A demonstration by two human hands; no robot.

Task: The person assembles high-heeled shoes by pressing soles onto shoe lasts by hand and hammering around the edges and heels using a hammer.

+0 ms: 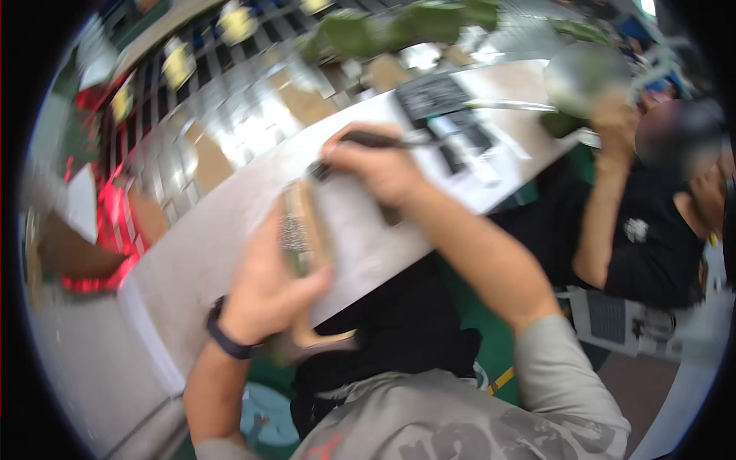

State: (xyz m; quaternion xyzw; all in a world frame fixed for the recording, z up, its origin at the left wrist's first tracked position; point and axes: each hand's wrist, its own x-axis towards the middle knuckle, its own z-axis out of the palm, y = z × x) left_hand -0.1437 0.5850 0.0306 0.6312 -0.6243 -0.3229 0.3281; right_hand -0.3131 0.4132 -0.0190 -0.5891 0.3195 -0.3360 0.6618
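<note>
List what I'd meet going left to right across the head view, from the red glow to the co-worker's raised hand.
Red glow → left hand → right hand → black flat item on the table → co-worker's raised hand.

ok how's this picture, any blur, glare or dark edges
Head view: left grip and right grip look blurred, likely from motion; head view: glare on the shiny metal beyond the table; head view: fisheye rim black at the corners.
</note>
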